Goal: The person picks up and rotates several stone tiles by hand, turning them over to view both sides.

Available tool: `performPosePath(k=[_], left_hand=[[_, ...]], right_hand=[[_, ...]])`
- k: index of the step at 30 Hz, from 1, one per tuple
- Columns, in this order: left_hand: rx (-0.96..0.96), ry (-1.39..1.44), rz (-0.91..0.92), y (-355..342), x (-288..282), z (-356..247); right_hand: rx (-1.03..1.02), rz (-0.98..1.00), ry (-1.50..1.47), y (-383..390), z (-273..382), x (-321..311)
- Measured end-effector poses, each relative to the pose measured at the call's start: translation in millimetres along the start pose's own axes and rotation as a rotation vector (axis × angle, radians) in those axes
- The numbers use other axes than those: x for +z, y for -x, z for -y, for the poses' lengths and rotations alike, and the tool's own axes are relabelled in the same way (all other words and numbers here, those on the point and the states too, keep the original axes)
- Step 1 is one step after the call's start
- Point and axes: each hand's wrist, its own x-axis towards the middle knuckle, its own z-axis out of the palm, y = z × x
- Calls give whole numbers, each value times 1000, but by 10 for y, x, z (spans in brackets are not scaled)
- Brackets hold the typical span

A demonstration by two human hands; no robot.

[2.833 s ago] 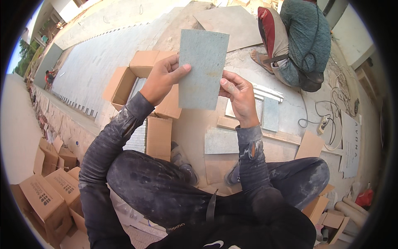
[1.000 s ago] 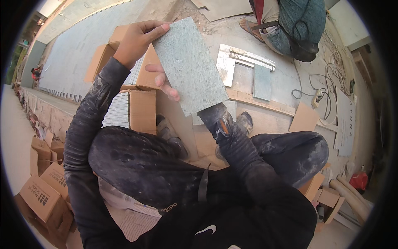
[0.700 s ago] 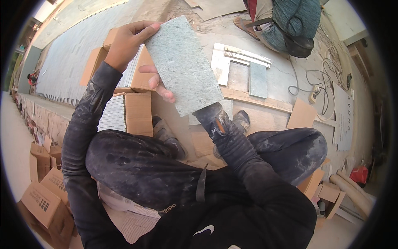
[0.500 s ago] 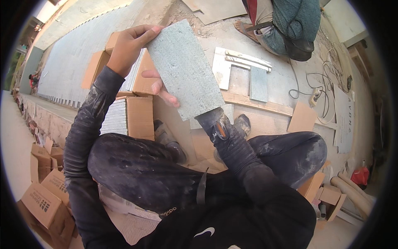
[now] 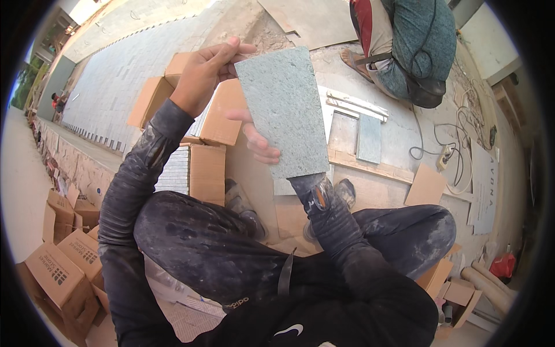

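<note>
Right grip holds a grey-green tile from behind.

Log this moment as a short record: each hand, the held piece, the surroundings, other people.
Left hand: at the tile's upper left corner; contact unclear
Right hand: behind the tile, fingers showing past its left edge; rest hidden
Held piece: grey-green rectangular tile, raised, broad face toward the camera
Left side: stacked tiles in a cardboard box
Right side: smaller-looking tile near a wooden strip; red bag
Other people: person in teal top, upper right; distant figure in red, left
</note>
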Motion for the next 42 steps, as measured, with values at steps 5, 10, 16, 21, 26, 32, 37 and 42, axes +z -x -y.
performPosePath(k=[5,10,16,21,26,32,37,42], left_hand=[[32,13,38,31,87,-65],[41,10,99,30,83,-101],[48,-153,123,68,184,-135],[-67,-300,47,63,-19,96],[-104,-203,49,21,-28,138],[-119,-197,34,22,-4,118],[-109,-212,43,5,-27,149],[-93,-216,54,-13,-40,175]], right_hand=[[-10,-12,-10,-14,-13,15],[-2,230,-207,-18,-40,-154],[-24,41,-121,51,-21,-125],[-403,-460,154,-141,-271,370],[-526,-576,245,-94,-222,419],[-523,-564,251,-89,-205,363],[-478,-657,429,-122,-180,460],[-485,-643,358,-70,-199,375]])
